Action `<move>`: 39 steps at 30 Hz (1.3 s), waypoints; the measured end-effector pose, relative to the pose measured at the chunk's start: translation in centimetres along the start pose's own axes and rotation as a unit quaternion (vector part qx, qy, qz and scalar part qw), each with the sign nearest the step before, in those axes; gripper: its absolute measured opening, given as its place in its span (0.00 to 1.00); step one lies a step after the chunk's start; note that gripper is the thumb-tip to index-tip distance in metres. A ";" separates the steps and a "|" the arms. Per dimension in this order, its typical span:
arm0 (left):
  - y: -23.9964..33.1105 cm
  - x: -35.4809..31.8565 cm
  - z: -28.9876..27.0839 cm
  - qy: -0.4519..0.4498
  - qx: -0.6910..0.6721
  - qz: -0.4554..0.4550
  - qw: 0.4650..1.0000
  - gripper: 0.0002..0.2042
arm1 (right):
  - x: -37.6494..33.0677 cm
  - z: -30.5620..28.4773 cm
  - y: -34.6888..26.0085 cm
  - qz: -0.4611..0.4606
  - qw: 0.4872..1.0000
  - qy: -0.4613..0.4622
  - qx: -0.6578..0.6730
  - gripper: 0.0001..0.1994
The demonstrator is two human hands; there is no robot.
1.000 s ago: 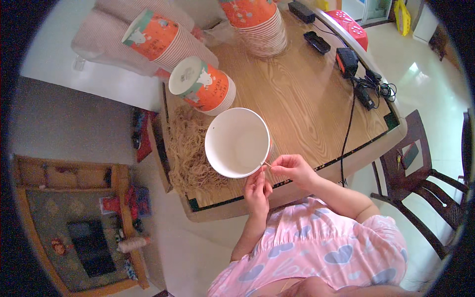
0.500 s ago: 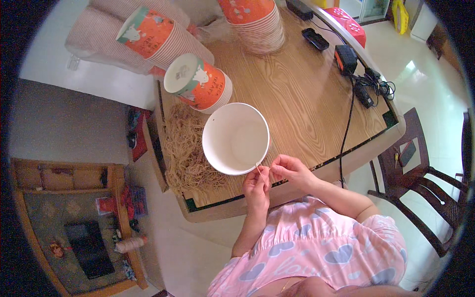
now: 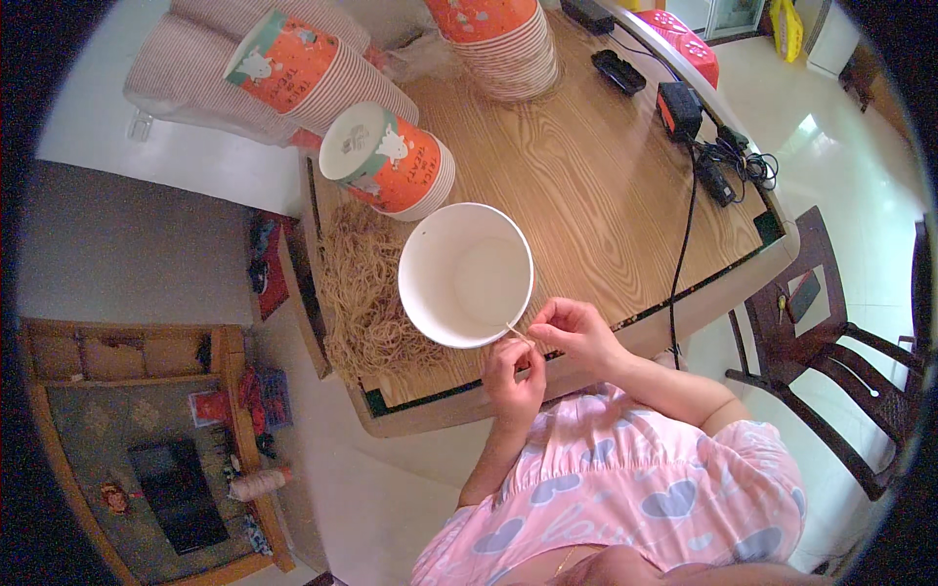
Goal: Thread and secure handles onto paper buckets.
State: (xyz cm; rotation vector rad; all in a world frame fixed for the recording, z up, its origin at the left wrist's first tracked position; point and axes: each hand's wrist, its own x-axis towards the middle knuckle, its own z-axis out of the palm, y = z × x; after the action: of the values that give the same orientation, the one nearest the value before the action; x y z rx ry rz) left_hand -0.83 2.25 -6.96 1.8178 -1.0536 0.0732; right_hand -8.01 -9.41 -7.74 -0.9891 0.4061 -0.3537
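Observation:
A white paper bucket (image 3: 459, 278) stands near the table's front edge, its round mouth towards me. A thin tan string (image 3: 519, 333) comes over or through its wall at the rim nearest me; I cannot tell which. My left hand (image 3: 515, 379) is closed just below that rim, fingers curled at the string. My right hand (image 3: 576, 337) pinches the string beside it, thumb and forefinger together. A small dark hole shows in the bucket's far left wall. Left of the bucket lies a tangled heap of tan string (image 3: 366, 293).
Nested orange-and-green paper buckets (image 3: 410, 166) lie tilted behind, with a longer stack (image 3: 313, 73) beyond and another stack (image 3: 498, 49) at the back. Chargers and tangled black cables (image 3: 718, 161) lie on the wooden table (image 3: 576, 186). A dark chair (image 3: 811, 313) stands right.
My left hand has shifted slightly down and right, its fingers curling more. My right hand has shifted slightly. More of the string shows between the rim and my fingers.

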 end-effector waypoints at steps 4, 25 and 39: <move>-1.3 -0.1 -0.5 0.011 0.100 0.069 0.993 0.12 | -0.2 0.3 -0.4 -0.006 1.000 0.002 0.012 0.03; 0.4 1.1 -0.3 0.036 -0.455 -0.499 0.737 0.05 | 0.4 0.6 -1.5 -0.208 0.940 0.049 -0.265 0.05; -0.6 -0.2 0.8 0.052 -0.283 -0.310 0.906 0.07 | -0.2 0.6 -0.9 -0.307 0.874 0.074 -0.370 0.07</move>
State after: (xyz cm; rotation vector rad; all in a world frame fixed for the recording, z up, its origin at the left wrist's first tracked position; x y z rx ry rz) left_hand -0.83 1.87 -7.93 1.5013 -0.3205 -0.4703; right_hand -8.01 -9.37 -6.63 -1.8611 0.3606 -0.8941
